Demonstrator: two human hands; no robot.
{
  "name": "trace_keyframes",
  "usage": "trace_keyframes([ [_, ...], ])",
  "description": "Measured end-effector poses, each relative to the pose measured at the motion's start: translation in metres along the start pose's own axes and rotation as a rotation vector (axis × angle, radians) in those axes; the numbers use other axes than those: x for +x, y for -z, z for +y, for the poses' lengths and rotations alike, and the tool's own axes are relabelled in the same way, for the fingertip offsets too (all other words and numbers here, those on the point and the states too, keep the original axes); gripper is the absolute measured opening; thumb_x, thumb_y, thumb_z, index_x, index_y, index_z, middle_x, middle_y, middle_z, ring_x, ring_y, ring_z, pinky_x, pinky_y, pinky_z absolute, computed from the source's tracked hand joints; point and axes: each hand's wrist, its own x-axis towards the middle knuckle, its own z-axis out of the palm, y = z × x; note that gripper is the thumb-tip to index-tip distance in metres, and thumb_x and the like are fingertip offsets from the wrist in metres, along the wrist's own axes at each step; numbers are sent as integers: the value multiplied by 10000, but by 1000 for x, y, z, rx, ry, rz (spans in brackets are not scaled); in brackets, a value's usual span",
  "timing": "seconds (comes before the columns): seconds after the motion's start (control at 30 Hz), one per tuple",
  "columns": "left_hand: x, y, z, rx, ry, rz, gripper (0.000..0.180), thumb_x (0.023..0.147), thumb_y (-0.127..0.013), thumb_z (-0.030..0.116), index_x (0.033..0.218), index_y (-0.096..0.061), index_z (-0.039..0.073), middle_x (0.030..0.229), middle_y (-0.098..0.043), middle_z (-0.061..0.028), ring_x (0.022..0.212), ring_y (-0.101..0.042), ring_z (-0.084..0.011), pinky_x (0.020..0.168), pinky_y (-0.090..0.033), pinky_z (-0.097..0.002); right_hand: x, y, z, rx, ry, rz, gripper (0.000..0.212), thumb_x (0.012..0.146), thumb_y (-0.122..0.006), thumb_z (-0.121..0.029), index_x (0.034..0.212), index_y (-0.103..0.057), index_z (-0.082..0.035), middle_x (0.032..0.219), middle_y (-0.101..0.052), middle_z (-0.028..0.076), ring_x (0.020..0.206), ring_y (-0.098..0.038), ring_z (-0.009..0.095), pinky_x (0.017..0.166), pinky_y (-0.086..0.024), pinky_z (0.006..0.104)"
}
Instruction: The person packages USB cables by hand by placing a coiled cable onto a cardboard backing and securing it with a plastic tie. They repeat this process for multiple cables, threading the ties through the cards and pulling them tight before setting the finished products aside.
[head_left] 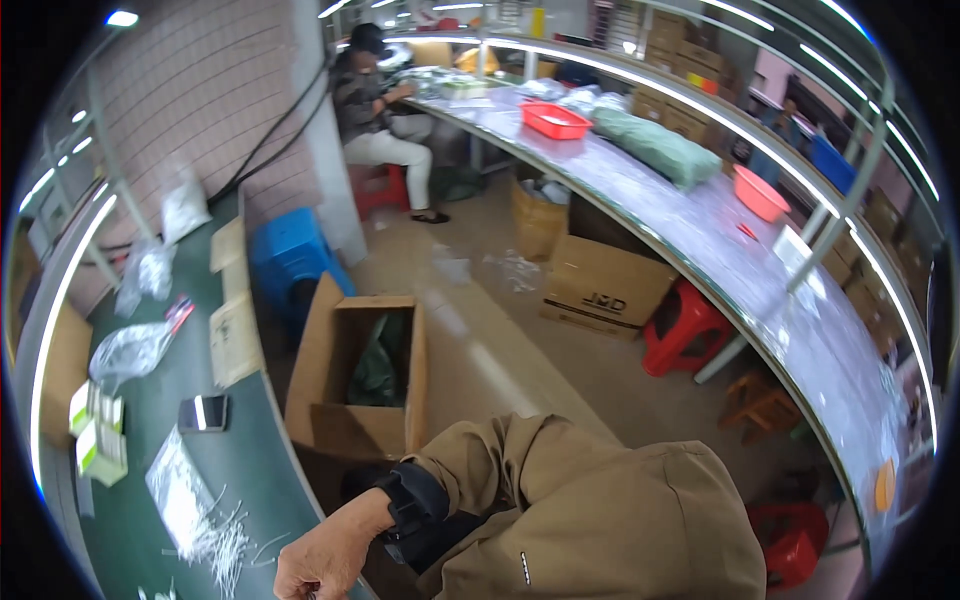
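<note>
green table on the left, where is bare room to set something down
The table is bare between the puffy bag and cardboard, and below the phone, right of the flat bag. Small boxes crowd its left, white strips its near end.

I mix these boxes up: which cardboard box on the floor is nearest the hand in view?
The open box holding crumpled dark green material, beside the green worktop. The printed carton and the carton behind it stand farther off, by the long table.
</note>
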Motion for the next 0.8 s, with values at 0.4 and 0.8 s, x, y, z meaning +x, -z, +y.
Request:
trace_keyframes([
  [0.4,-79,6,10,-203,957,53,161,892,-678,-80,1044,-698,-33,909,-677,-199,808,-651,-299,703,-518,-355,49,-26,24,231,121,-184,158,895,-749,-128,936,-675,6,808,-675,153,756,-635,251,710,-515,384],
  [0.8,-24,13,19,52,354,-25,198,854,-665,-106,1013,-727,-6,933,-670,-210,859,-668,-371,756,-547,-425,44,-4,25,65,209,-197,273,849,-780,-86,1081,-687,23,848,-699,149,720,-671,222,663,-542,313],
])
